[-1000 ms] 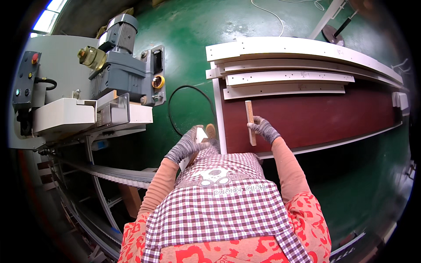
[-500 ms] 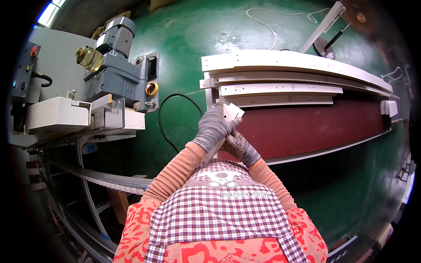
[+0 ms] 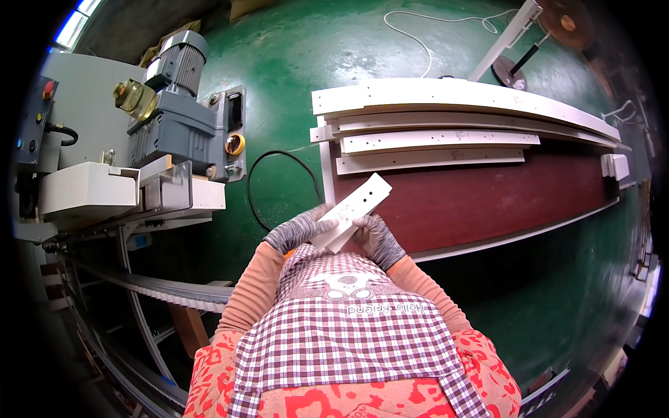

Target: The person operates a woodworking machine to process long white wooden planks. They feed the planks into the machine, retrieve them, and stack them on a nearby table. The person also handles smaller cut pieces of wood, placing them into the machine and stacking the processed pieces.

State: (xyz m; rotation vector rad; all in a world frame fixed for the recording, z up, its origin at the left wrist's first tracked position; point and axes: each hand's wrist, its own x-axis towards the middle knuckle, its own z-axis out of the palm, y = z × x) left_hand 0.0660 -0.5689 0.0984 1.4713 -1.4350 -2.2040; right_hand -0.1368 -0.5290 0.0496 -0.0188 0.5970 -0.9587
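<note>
Two short white boards [image 3: 354,209], one lying over the other and slightly fanned, slant up in front of my apron. Dark round holes show near the far end of the top one. My left hand [image 3: 301,228], in a grey striped glove, is closed on their left edge, thumb on the top face. My right hand [image 3: 378,240], gloved alike, grips the right edge close to the lower end. Some fingers of both hands are hidden beneath the boards.
Long white boards [image 3: 432,141] with holes lie along the far side of a dark red tabletop [image 3: 474,202]. Small white pieces [image 3: 614,167] sit at its right end. A grey motor machine [image 3: 174,118] stands left; a black cable [image 3: 252,184] loops on the green floor.
My left hand has slid back from the boards' far end to their left edge, uncovering the top face and its holes. The right hand stays near the lower end.
</note>
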